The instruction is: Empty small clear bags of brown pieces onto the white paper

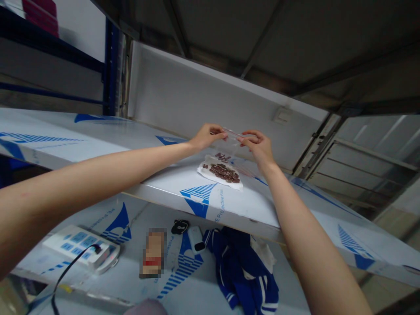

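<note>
Between my two hands hangs a small clear zip bag (231,146), pinched along its top edge, with a few brown capsules (222,156) low inside it. My left hand (211,134) grips the left end of the bag's mouth between thumb and fingers. At the right end, my right hand (257,144) pinches the same edge. Just below the bag, a pile of brown capsules (225,172) rests on a white paper sheet (234,185) on the upper shelf. Whether the bag's seal is open or closed, I cannot tell.
The upper shelf (157,190) wears blue-printed protective film. On the shelf below are a white power strip (77,247) with a black cable (70,267), a pixelated object (153,253), a black item (180,226), a small white device (196,239) and blue-and-white clothing (241,267).
</note>
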`<state>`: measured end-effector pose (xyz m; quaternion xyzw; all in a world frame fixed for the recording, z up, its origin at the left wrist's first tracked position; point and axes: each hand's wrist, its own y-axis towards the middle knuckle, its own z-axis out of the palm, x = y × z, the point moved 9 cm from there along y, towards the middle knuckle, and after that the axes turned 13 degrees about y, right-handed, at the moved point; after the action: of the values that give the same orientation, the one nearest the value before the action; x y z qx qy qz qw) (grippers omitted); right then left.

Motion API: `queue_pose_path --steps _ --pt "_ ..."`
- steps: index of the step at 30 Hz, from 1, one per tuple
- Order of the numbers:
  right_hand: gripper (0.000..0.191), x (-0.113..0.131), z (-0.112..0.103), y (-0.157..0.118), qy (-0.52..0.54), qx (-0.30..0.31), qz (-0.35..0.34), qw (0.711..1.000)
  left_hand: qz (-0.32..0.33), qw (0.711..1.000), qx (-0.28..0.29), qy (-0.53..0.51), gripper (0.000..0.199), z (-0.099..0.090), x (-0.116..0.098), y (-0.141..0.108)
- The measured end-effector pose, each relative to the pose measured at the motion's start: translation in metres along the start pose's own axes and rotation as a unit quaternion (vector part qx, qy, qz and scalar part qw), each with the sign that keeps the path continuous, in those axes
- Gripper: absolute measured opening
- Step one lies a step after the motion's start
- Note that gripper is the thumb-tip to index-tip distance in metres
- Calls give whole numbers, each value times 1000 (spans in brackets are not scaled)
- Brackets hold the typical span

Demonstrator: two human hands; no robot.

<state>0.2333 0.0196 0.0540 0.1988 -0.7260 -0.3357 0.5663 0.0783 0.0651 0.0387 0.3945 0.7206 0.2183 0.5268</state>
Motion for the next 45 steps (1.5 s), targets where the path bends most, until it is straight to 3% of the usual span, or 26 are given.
queue_pose_path --steps 10,16,21,33,40,45 --pt "31 -2 -2 2 23 -21 -14 999 6 1000 -8 25 14 -6 -9 -3" --pt "44 -9 1 1 24 1 -4 1000 3 1000 8 20 14 -5 -14 -2" --pt "43 -9 3 -1 15 13 3 1000 22 999 28 1 14 1 -16 -3" --pt "42 -11 8 -2 35 31 13 999 7 1000 -10 23 14 -2 -8 0" --pt "43 -9 9 -3 45 30 5 999 4 999 0 50 16 0 -11 -2" --pt "40 -6 10 -2 44 25 0 999 -1 997 -23 74 13 -5 -14 -1"
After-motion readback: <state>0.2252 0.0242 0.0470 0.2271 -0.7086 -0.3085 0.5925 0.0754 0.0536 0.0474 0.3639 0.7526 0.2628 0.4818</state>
